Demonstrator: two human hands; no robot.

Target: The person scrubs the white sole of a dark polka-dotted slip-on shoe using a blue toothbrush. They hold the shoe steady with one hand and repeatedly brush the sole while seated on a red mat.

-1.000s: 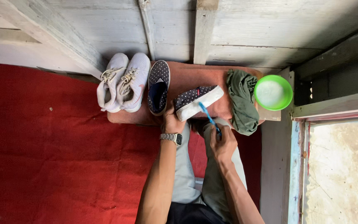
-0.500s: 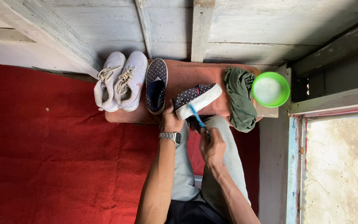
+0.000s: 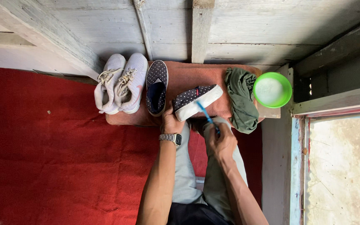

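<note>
Head view shows us gripping a dark polka-dot slip-on shoe with a white sole (image 3: 196, 101), tilted on its side on the reddish bench (image 3: 188, 73), in our left hand (image 3: 171, 122), while our right hand (image 3: 221, 141) is closed around a blue toothbrush (image 3: 207, 116) touching the sole. We judge the shoe could slip off the near edge if the brushing pushes harder than the left hand holds.

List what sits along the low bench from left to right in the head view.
Pair of white sneakers → upright dotted dark slip-on shoe → matching dotted shoe tipped on its side, steadied by the left hand, with the right hand holding a blue toothbrush to its sole → crumpled green cloth → green bowl.
</note>
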